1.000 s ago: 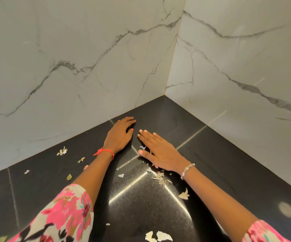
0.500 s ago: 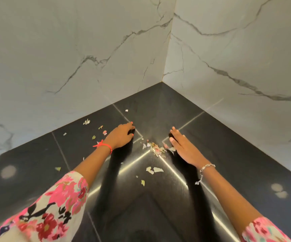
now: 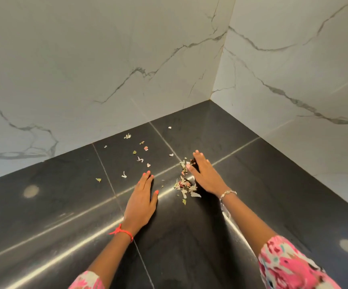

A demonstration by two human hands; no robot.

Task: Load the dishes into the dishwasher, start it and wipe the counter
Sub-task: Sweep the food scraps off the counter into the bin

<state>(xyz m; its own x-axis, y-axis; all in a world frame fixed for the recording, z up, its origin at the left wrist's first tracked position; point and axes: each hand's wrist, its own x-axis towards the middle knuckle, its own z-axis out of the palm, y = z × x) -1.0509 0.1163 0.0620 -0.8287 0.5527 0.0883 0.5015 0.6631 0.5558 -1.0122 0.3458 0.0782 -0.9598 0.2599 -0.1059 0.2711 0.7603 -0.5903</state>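
Head view showed the left hand (image 3: 141,203) lying flat, fingers straight, on the polished black counter (image 3: 273,205). The right hand (image 3: 205,176) was likewise unclenched and holding nothing, its thumb side at the edge of a small heap of dry scraps (image 3: 184,185) between the two hands, with looser bits (image 3: 140,159) strewn toward the marble wall (image 3: 85,69). Those flakes looked feather-light, thin and crumbly on a slick surface, so they would likely scatter if pinched and were better herded with a hand's edge into a cupped palm.
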